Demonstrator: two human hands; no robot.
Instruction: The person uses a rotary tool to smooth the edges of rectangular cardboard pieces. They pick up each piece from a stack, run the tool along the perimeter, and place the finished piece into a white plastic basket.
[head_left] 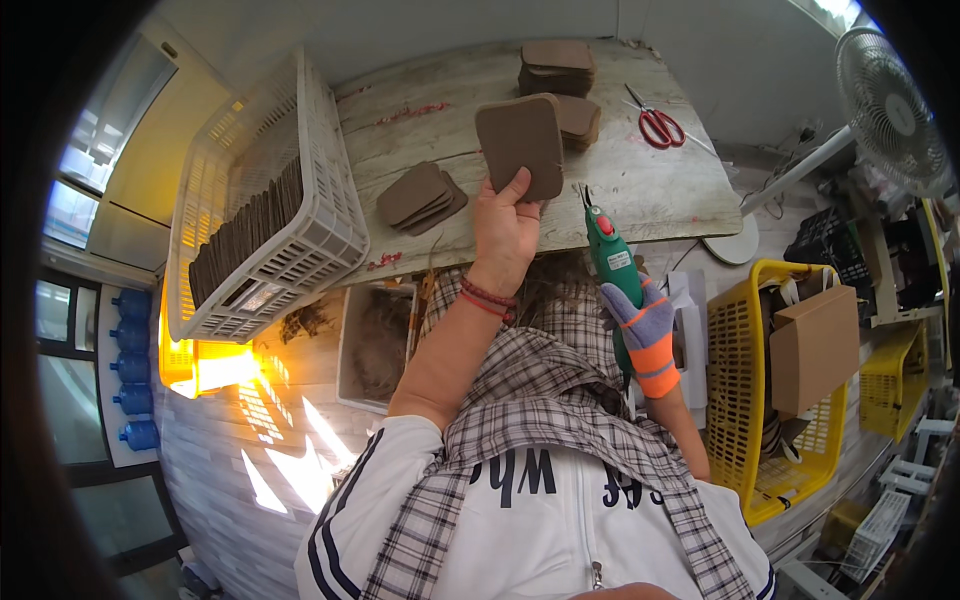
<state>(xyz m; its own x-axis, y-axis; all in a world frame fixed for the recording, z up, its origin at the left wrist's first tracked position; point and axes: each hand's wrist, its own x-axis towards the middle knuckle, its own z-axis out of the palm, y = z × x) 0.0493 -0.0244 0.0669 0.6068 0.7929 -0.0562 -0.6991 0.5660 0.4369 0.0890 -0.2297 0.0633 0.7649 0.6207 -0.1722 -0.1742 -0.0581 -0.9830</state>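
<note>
**Worker's clothing and hand coverings as observed**

Upper body: white zip-front jacket with dark stripes running down the sleeve and dark lettering across the chest; metal zip pull visible at the lower centre. A grey-and-white checked cloth is draped over the shoulders and down the front, covering the lap. Left hand (505, 228): bare, no glove; two thin red bands worn at the wrist; sleeve ends near the elbow. Right hand (640, 325): knitted work glove, grey-blue at the fingers and palm, with a broad orange cuff band edged in grey; forearm beyond it uncovered
</note>
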